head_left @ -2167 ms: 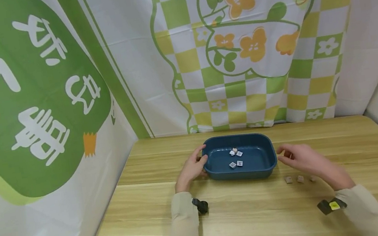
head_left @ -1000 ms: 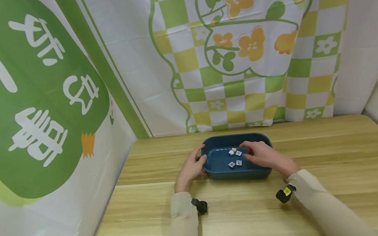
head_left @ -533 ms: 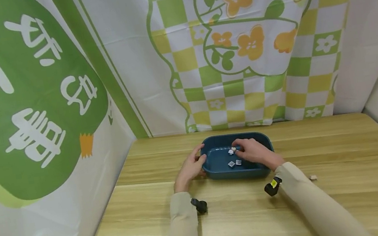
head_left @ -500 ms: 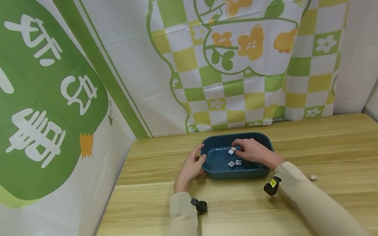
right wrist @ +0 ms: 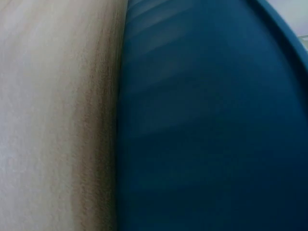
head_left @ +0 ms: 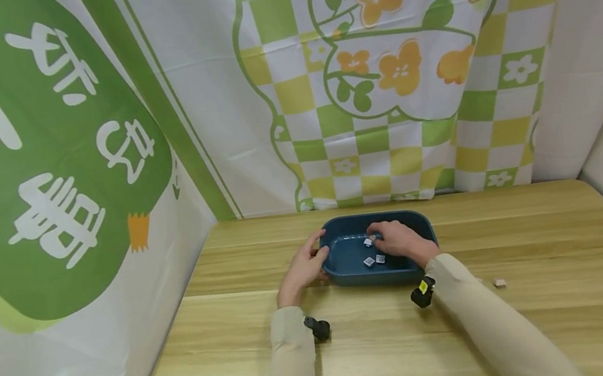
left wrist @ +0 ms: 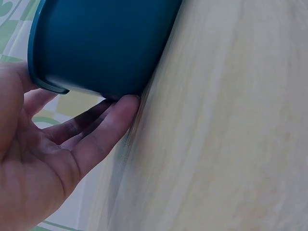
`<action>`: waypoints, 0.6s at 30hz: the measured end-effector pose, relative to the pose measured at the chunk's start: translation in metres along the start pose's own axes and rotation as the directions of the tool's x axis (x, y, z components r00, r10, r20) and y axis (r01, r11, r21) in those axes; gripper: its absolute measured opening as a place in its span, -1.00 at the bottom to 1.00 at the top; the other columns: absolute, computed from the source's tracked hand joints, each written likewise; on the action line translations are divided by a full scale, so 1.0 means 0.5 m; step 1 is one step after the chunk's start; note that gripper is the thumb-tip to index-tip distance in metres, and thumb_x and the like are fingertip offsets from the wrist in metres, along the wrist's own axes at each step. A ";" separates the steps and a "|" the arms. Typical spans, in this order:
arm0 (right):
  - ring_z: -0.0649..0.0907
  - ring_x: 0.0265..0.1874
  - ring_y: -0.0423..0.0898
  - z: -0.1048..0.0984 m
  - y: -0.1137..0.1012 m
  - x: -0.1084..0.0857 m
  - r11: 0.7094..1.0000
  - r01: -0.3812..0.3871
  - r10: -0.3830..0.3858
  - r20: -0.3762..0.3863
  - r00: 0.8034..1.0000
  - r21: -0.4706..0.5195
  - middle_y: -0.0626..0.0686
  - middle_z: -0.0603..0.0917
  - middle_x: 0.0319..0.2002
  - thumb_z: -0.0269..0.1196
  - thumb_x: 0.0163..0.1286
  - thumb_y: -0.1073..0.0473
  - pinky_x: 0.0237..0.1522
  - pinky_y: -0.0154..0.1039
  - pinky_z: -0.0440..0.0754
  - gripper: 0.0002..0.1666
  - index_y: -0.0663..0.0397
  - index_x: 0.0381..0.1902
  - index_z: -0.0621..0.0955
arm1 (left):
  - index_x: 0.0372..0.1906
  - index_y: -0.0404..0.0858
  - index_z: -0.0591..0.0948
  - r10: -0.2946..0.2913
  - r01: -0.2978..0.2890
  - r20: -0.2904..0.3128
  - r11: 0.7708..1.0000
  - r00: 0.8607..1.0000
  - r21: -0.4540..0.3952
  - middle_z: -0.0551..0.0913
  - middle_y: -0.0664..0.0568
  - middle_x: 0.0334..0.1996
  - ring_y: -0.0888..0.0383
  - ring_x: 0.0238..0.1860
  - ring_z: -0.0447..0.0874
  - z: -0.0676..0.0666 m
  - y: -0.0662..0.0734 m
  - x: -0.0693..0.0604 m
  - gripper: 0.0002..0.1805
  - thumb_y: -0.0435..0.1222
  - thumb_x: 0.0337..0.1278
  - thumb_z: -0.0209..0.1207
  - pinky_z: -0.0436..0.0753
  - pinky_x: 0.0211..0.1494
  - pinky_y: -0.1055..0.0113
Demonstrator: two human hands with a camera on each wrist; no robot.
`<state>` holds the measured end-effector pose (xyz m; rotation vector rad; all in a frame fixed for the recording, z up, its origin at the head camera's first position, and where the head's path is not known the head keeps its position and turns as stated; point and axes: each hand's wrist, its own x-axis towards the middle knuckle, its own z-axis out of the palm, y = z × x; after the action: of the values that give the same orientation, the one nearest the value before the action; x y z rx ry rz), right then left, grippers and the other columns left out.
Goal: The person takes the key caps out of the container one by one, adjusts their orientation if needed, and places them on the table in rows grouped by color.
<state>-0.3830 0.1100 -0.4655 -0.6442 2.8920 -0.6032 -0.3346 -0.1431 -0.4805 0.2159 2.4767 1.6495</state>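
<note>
A dark blue rectangular box (head_left: 380, 280) stands on the wooden table. My left hand (head_left: 303, 270) grips its left end; in the left wrist view its fingers (left wrist: 113, 125) touch the box wall low down, near the table. My right hand (head_left: 400, 241) reaches inside the box with bent fingers. Its thumb and fingertips are around a small pale block (head_left: 373, 238), but whether they pinch it is too small to tell. Beside it lies a white block (head_left: 367, 242). Two white blocks with dark marks, a left block (head_left: 369, 262) and a right block (head_left: 380, 259), lie nearer the front wall.
Another small block (head_left: 499, 282) lies on the wooden table (head_left: 372, 346), right of the box. Part of the table there is hidden by my right sleeve (head_left: 483, 310). A printed green and white cloth (head_left: 330, 144) hangs behind the table.
My right hand has moved left from beside the box to inside it, then slightly further left over the blocks, covering one. My left hand has stayed at the box's left end.
</note>
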 end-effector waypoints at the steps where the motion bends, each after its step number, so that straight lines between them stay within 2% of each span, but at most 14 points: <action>1: 0.58 -0.30 -0.04 0.001 0.000 0.001 1.000 -0.008 0.008 -0.003 1.000 -0.007 0.16 0.68 0.02 0.14 0.44 0.17 -0.21 -0.10 0.57 -0.63 0.05 0.17 0.58 | 0.48 0.13 0.26 0.000 0.000 -0.003 1.000 1.000 -0.004 0.58 -0.29 0.00 -0.07 -0.51 0.66 0.000 0.000 -0.001 -0.47 -0.14 0.50 -0.01 0.75 -0.36 0.15; 5: 0.58 -0.28 -0.03 0.002 -0.003 0.003 0.999 -0.039 0.039 -0.009 0.999 -0.019 0.15 0.67 0.05 0.14 0.46 0.14 -0.24 -0.11 0.55 -0.62 0.01 0.19 0.58 | 0.47 0.12 0.27 0.005 -0.006 -0.014 1.000 1.000 -0.012 0.59 -0.30 -0.04 -0.09 -0.52 0.67 -0.001 0.002 -0.002 -0.47 -0.15 0.49 0.00 0.75 -0.37 0.12; 7: 0.61 -0.22 0.00 0.002 -0.005 0.003 0.999 -0.041 0.041 -0.009 0.999 -0.024 0.16 0.66 0.09 0.14 0.46 0.14 -0.20 -0.06 0.58 -0.61 0.02 0.21 0.57 | 0.49 0.10 0.25 0.005 -0.006 -0.009 1.000 1.000 -0.014 0.59 -0.33 -0.02 -0.18 -0.49 0.67 -0.002 0.000 -0.001 -0.46 -0.15 0.49 0.00 0.75 -0.34 0.06; 12: 0.64 -0.05 0.03 0.000 -0.008 0.003 0.999 -0.029 0.029 0.012 1.000 -0.031 0.19 0.60 0.20 0.13 0.46 0.17 -0.08 0.00 0.61 -0.56 0.04 0.27 0.54 | 0.50 0.07 0.24 0.010 -0.010 -0.003 1.000 1.000 -0.023 0.58 -0.36 0.02 -0.24 -0.46 0.67 -0.002 -0.003 0.002 -0.45 -0.15 0.49 0.00 0.75 -0.33 0.03; 18: 0.62 -0.17 -0.02 0.005 0.000 0.000 0.999 -0.009 0.009 0.004 1.000 -0.039 0.18 0.64 0.15 0.14 0.45 0.20 -0.18 -0.08 0.59 -0.59 0.05 0.22 0.57 | 0.48 0.12 0.26 0.002 -0.002 -0.010 1.000 1.000 -0.007 0.60 -0.29 -0.01 -0.03 -0.54 0.64 0.001 -0.003 0.001 -0.47 -0.14 0.49 0.00 0.74 -0.39 0.17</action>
<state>-0.3823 0.1091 -0.4678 -0.6362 2.9081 -0.5447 -0.3349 -0.1430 -0.4821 0.2103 2.4786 1.6637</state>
